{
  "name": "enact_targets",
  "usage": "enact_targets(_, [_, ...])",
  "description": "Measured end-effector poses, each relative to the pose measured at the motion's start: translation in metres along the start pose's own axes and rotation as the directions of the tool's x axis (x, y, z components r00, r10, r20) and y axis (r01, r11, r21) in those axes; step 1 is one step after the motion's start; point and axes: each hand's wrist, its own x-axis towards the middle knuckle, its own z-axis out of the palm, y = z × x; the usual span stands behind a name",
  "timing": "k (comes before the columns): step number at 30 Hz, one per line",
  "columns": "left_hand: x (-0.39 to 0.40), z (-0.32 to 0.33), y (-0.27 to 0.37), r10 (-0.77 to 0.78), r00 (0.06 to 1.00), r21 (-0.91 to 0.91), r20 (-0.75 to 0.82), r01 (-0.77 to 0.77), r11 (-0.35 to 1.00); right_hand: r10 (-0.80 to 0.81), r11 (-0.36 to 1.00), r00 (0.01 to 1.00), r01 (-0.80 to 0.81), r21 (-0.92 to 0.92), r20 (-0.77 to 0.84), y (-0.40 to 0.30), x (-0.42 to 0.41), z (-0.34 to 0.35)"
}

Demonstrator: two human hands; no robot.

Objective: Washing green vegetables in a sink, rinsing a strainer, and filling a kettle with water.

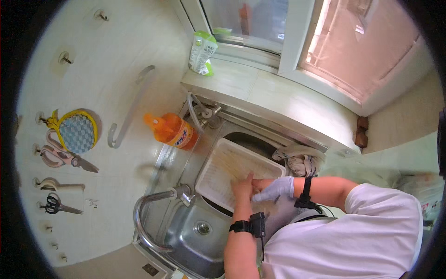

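My bare left hand [243,188] meets my right hand [273,190] over the near edge of a white rectangular plastic tray [205,185]. A pale lavender glove [284,185] covers my right wrist and part of that hand. Between the two hands bare fingers show, blurred and overlapping, so I cannot tell whose they are or what they grip. Faint yellowish streaks run across the ridged tray floor. Under the tray, the dark rim of a round pan [249,141] shows at the back and at the front left.
Left of the tray are a curved chrome faucet [143,209], a steel sink bowl [184,228] and an orange detergent bottle [177,134]. A crumpled cloth [301,162] lies at right. Scissors [62,205], kitchen shears [69,158] and a checked pad [77,130] hang on the wall. A green-and-white packet [202,54] stands on the windowsill.
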Motion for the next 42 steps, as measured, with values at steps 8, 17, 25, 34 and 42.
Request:
enact_targets(8, [0.012,0.004,0.015,0.152,0.985,0.276,0.080,-0.168,0.946,-0.166,0.970,0.984,0.152,-0.189,-0.057,0.017,0.005,-0.005])
enact_targets(17, [-0.001,0.019,-0.003,0.628,0.757,0.873,0.181,-0.418,0.251,-0.379,0.773,0.903,0.188,-0.606,-0.202,0.009,0.018,-0.046])
enact_targets(25, [0.028,0.020,0.007,0.506,0.824,0.821,0.254,-0.460,0.338,-0.092,0.809,0.991,0.132,-0.573,0.099,0.013,0.005,-0.018])
enact_targets(34, [-0.023,-0.079,0.048,0.394,0.828,0.599,0.400,-0.561,0.571,-0.412,0.738,0.895,0.437,-0.514,0.170,0.016,-0.041,0.026])
enact_targets(42, [-0.131,-0.086,-0.030,0.264,0.796,0.564,0.544,-0.580,0.587,-0.474,0.621,0.862,0.473,-0.625,0.181,0.051,-0.019,0.053])
